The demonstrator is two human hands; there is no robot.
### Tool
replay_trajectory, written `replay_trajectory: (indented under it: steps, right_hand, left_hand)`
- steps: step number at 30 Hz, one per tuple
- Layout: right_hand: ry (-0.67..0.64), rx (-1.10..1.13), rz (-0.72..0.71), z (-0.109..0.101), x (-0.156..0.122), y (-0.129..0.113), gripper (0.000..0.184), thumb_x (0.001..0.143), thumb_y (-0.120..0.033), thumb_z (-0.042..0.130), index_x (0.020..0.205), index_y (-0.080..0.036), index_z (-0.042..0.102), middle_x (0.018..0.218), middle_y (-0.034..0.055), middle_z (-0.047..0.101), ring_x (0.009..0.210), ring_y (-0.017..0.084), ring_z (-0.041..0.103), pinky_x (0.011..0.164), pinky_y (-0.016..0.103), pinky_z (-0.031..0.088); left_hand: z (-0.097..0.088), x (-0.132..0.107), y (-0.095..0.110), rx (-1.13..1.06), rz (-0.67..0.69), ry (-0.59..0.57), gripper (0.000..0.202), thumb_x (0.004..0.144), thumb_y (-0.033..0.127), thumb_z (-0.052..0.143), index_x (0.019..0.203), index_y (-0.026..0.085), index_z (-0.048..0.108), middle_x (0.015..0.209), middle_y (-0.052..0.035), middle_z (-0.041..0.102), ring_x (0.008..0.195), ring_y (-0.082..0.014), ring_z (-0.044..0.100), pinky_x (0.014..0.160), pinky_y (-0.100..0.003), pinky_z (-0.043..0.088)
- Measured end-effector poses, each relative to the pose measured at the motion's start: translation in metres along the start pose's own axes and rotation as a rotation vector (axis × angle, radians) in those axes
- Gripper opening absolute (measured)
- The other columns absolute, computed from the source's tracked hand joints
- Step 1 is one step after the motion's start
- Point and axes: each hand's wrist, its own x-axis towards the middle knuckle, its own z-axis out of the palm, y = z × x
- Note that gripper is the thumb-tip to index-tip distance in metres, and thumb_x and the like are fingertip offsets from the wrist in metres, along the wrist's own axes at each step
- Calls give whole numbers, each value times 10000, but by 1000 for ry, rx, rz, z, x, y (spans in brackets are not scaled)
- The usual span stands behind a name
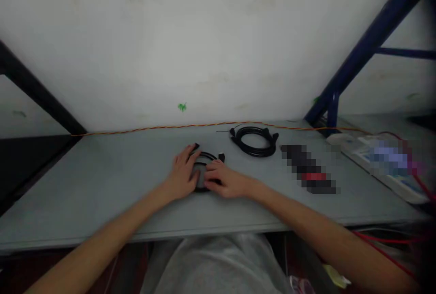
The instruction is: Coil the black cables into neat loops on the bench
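A coiled black cable [207,155] lies on the grey tabletop, with dark plugs at its ends showing past my fingers. My left hand [183,175] holds the left side of the loop, thumb and fingers either side of it. On the right side, the curled fingers of my right hand [225,179] grip the same coil. Both hands rest low over the table and cover part of the loop. Behind my right hand, apart from it, lies a second coiled black cable [256,152] with plugs at its ends.
A pixelated dark object with a red patch [313,176] lies to the right. Beyond it is a white power strip [361,158] with red wires. A twisted red-yellow wire [163,127] runs along the wall. Dark blue metal posts [368,35] stand at the right.
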Motion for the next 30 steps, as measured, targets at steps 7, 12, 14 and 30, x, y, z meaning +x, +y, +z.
replay_trajectory:
  steps: [7, 12, 14, 30]
  right_hand:
    - [154, -156, 106, 14, 2, 2, 191, 966, -144, 487, 1080, -141, 641, 1087, 137, 621, 1046, 259, 537, 999, 429, 445]
    - [292, -406, 377, 23, -1, -10, 494, 894, -122, 515, 1386, -84, 543, 1319, 239, 552, 1216, 365, 463, 1089, 544, 382]
    - [321, -462, 492, 26, -2, -14, 467, 902, -159, 542, 1365, -106, 577, 1270, 238, 575, 1146, 376, 493, 1033, 546, 419]
    - [402, -147, 417, 22, -3, 9, 315, 982, -135, 468, 1217, -111, 677, 1263, 181, 579, 1220, 282, 530, 1116, 454, 455]
  left_hand:
    - [8, 23, -20, -10, -10, -115, 541, 971, 237, 472, 1502, 141, 516, 1514, -168, 551, 1408, -279, 509, 1219, -484, 372]
    - [13, 19, -20, -70, -43, 11, 439, 938, 141, 471, 1304, 170, 711, 1330, -131, 685, 1257, -269, 618, 1162, -475, 449]
    - [11, 18, -19, -114, -61, 24, 422, 930, 134, 481, 1258, 181, 743, 1273, -120, 715, 1215, -268, 638, 1137, -475, 473]
    - [4, 16, -12, -141, -66, 57, 246, 960, 287, 561, 1061, 172, 753, 1029, -108, 691, 1045, -263, 642, 1017, -456, 515]
